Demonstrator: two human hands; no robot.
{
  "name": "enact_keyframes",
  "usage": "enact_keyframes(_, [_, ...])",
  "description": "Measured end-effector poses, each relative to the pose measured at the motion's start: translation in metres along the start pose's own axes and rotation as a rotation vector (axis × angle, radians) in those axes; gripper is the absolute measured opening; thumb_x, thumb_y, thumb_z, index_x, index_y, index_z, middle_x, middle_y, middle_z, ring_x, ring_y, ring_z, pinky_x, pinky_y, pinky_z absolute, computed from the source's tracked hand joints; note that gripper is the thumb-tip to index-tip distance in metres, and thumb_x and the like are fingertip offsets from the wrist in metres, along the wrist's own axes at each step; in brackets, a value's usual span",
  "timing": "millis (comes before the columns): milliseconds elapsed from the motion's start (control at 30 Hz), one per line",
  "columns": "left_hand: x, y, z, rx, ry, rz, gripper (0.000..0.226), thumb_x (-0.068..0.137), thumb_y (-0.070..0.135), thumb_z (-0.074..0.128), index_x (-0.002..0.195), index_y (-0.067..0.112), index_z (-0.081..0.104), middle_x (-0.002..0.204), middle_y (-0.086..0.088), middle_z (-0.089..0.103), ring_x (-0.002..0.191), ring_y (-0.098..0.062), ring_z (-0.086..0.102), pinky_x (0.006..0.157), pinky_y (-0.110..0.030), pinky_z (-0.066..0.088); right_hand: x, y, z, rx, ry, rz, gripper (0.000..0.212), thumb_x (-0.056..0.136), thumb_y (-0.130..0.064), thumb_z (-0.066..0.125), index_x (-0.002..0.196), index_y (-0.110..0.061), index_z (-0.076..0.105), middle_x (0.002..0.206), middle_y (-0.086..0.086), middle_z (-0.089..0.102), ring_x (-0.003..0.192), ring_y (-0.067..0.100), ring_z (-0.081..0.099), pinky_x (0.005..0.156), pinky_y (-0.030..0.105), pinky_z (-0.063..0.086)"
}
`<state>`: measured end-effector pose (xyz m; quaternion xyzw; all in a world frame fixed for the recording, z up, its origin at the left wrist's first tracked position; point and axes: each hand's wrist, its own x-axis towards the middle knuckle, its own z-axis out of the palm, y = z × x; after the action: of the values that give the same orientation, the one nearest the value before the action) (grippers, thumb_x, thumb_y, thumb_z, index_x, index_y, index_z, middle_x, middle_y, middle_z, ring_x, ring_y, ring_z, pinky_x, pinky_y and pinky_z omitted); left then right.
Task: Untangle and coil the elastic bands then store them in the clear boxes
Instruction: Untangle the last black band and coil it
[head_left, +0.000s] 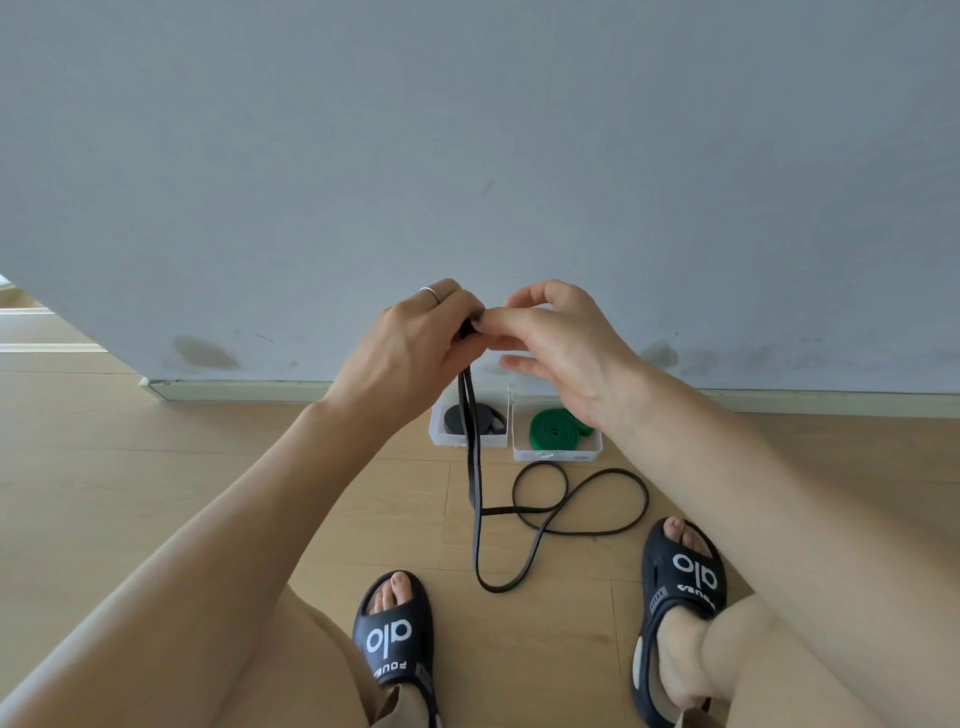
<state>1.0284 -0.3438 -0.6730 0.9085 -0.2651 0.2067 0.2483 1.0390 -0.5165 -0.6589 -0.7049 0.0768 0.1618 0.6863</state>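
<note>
A long thin black elastic band (474, 478) hangs from my raised hands down to the wooden floor, where it lies in loose crossing loops. My left hand (415, 343) grips the band's top end, fingers curled round a small rolled part. My right hand (556, 338) pinches the same end with thumb and forefinger. Behind them, against the wall, stand two clear boxes. The left box (437, 436) holds a coiled black band (457, 418). The right box (556, 453) holds a coiled green band (553, 428).
A grey wall (467, 156) with a pale skirting board runs across the back. My two feet in black slides (395, 639) (680, 577) rest on the floor on either side of the band's loops.
</note>
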Motion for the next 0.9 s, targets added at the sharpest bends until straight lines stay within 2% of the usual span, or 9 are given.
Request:
enact_keyframes(133, [-0.002,-0.002,0.002,0.001,-0.014,-0.012,0.021,0.1,0.022,0.057,0.096,0.004,0.067,0.084,-0.003,0.056,0.064,-0.026,0.051,0.056,-0.043,0.048,0.001,0.004,0.005,-0.005,0.042,-0.021,0.043,0.078,-0.016,0.086,0.112,-0.006,0.062,0.114,0.016,0.071,0.099,0.024,0.076,0.095,0.042,0.061])
enact_keyframes(233, [-0.002,-0.001,0.004,-0.028,0.041,-0.045,0.008,0.095,0.012,0.069,0.094,0.004,0.068,0.084,-0.003,0.058,0.066,-0.02,0.054,0.062,-0.034,0.05,0.003,0.004,0.004,0.115,0.001,0.005,0.027,0.084,-0.009,0.08,0.106,-0.001,0.065,0.109,0.017,0.075,0.099,0.026,0.076,0.097,0.039,0.059])
enact_keyframes(300, [-0.002,0.0,0.004,-0.079,0.078,-0.096,0.008,0.09,0.011,0.075,0.094,0.006,0.071,0.084,-0.002,0.06,0.069,-0.017,0.057,0.068,-0.028,0.051,0.003,0.003,0.0,0.199,-0.07,0.033,0.017,0.09,-0.005,0.073,0.105,0.002,0.071,0.105,0.016,0.078,0.098,0.025,0.076,0.096,0.036,0.059])
enact_keyframes(467, [0.0,-0.002,0.004,-0.118,0.097,-0.16,0.008,0.087,0.016,0.077,0.091,0.009,0.074,0.08,-0.001,0.063,0.067,-0.015,0.054,0.067,-0.028,0.048,0.001,0.002,-0.001,0.343,-0.147,0.105,0.018,0.095,-0.005,0.067,0.109,0.003,0.074,0.109,0.018,0.078,0.1,0.026,0.075,0.098,0.038,0.059])
enact_keyframes(600, [0.001,-0.004,0.002,-0.117,0.099,-0.177,0.007,0.089,0.017,0.076,0.09,0.01,0.075,0.078,0.002,0.062,0.065,-0.005,0.049,0.064,-0.015,0.039,0.0,0.001,0.0,0.438,-0.155,0.16,0.013,0.098,-0.005,0.063,0.104,0.001,0.073,0.102,0.018,0.078,0.098,0.029,0.075,0.098,0.04,0.059])
enact_keyframes(700, [-0.001,-0.005,0.001,-0.024,0.038,-0.114,0.018,0.095,0.023,0.067,0.089,0.007,0.069,0.078,0.004,0.056,0.064,-0.017,0.049,0.059,-0.027,0.042,-0.002,0.002,0.002,0.319,-0.143,0.098,0.014,0.098,-0.007,0.062,0.104,-0.001,0.073,0.104,0.017,0.079,0.1,0.028,0.075,0.1,0.042,0.058])
enact_keyframes(767, [-0.001,-0.006,-0.001,0.034,0.01,-0.061,0.025,0.099,0.027,0.06,0.09,0.004,0.066,0.079,-0.002,0.057,0.062,-0.024,0.049,0.055,-0.034,0.044,-0.005,0.002,0.005,0.216,-0.112,0.06,0.008,0.095,-0.01,0.067,0.099,-0.003,0.069,0.104,0.017,0.079,0.102,0.028,0.076,0.099,0.042,0.058])
enact_keyframes(833, [-0.001,-0.005,-0.003,0.063,0.005,-0.008,0.028,0.1,0.027,0.056,0.091,0.003,0.066,0.079,-0.006,0.058,0.06,-0.025,0.049,0.052,-0.034,0.043,-0.007,0.002,0.01,0.127,-0.067,0.042,0.023,0.087,-0.015,0.077,0.102,-0.007,0.062,0.114,0.019,0.075,0.107,0.028,0.074,0.097,0.043,0.059])
enact_keyframes(900, [-0.001,-0.002,-0.001,0.089,0.003,0.035,0.029,0.099,0.026,0.054,0.09,0.002,0.067,0.079,-0.007,0.059,0.059,-0.024,0.048,0.05,-0.034,0.043,-0.008,0.006,0.016,0.015,0.014,0.021,0.041,0.076,-0.022,0.085,0.105,-0.007,0.06,0.112,0.013,0.072,0.108,0.025,0.071,0.098,0.046,0.058])
